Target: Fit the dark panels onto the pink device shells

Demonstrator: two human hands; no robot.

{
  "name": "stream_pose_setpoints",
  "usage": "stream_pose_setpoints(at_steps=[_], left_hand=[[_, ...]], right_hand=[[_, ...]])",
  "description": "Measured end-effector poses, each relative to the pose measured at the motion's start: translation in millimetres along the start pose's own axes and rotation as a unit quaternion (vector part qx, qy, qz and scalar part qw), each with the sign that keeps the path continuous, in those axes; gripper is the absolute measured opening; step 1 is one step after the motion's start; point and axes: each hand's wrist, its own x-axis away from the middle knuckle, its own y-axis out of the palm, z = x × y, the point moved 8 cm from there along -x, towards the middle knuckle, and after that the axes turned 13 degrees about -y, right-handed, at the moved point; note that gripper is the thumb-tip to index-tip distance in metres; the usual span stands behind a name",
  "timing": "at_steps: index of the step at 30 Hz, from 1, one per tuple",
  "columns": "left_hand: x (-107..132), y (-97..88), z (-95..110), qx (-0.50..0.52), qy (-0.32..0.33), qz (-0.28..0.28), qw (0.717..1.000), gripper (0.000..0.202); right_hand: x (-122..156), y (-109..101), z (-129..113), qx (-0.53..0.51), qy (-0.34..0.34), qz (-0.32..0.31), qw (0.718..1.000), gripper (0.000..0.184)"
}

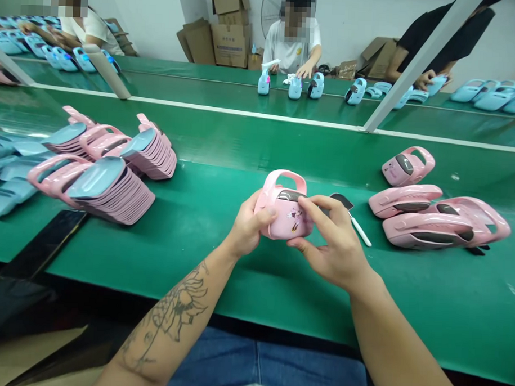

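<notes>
Both my hands hold a pink plastic handled casing [287,215] up just above the green belt, with its arched handle on top and a small cartoon print on its face. My left hand [250,227] grips its left side, and my right hand [327,240] pinches its right side, fingers across the front. Just right of my right hand, a white-handled tool with a flat black tip [356,226] lies on the belt. Several loose pink casings [405,201] lie further right. Stacks of pink shells with pale blue pieces [114,195] stand to my left.
Pale blue parts [8,178] are piled at the far left, beside a dark flat slab [44,244]. A white rail [243,111] divides my green belt [242,142] from a second one, where co-workers handle blue casings [356,90]. Cardboard boxes [231,37] stand by the back wall.
</notes>
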Motion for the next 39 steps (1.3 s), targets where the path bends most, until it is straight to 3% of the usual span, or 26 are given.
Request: stream_pose_setpoints(at_steps=[2, 5, 7, 10, 14, 21, 28, 30, 33, 35, 36, 39], left_hand=[[0, 4.4, 6, -0.007, 0.007, -0.010, 1.000, 0.067], [3, 31.4, 15, -0.018, -0.033, -0.119, 0.992, 0.085], [5, 42.5, 16, -0.019, -0.059, -0.158, 0.986, 0.086], [4, 33.7, 15, -0.025, -0.048, -0.098, 0.994, 0.079], [5, 18.0, 10, -0.037, -0.023, -0.018, 0.999, 0.085], [11, 25.9, 19, -0.045, 0.013, -0.012, 0.999, 0.078], [11, 24.3, 8, -0.029, 0.014, 0.011, 0.999, 0.078], [10, 22.4, 10, -0.030, 0.013, 0.019, 0.999, 0.080], [9, 21.3, 22, -0.016, 0.035, 0.000, 0.999, 0.073], [9, 17.2, 31, 0.004, 0.070, -0.004, 0.998, 0.067], [10, 13.3, 35, 0.015, 0.088, 0.004, 0.996, 0.066], [10, -0.4, 35, 0.041, 0.107, 0.046, 0.992, 0.065]], right_hand=[[-1, -2, 3, -0.016, 0.030, 0.002, 0.999, 0.071], [-1, -6, 12, -0.091, 0.094, 0.014, 0.991, 0.064], [-1, -7, 19, -0.136, 0.137, 0.007, 0.981, 0.062], [-2, -5, 23, -0.158, 0.173, -0.029, 0.972, 0.063], [-3, -9, 26, -0.145, 0.189, -0.043, 0.970, 0.063], [-10, -20, 16, -0.069, 0.130, -0.055, 0.988, 0.064], [-6, -10, 19, -0.056, 0.108, -0.082, 0.989, 0.065], [-6, -6, 19, -0.059, 0.107, -0.063, 0.990, 0.065], [-9, -6, 24, -0.065, 0.141, 0.015, 0.988, 0.066], [-6, -2, 34, -0.132, 0.219, 0.070, 0.964, 0.068], [-2, 6, 39, -0.196, 0.269, 0.080, 0.940, 0.068], [7, 43, 40, -0.424, 0.379, 0.064, 0.820, 0.067]])
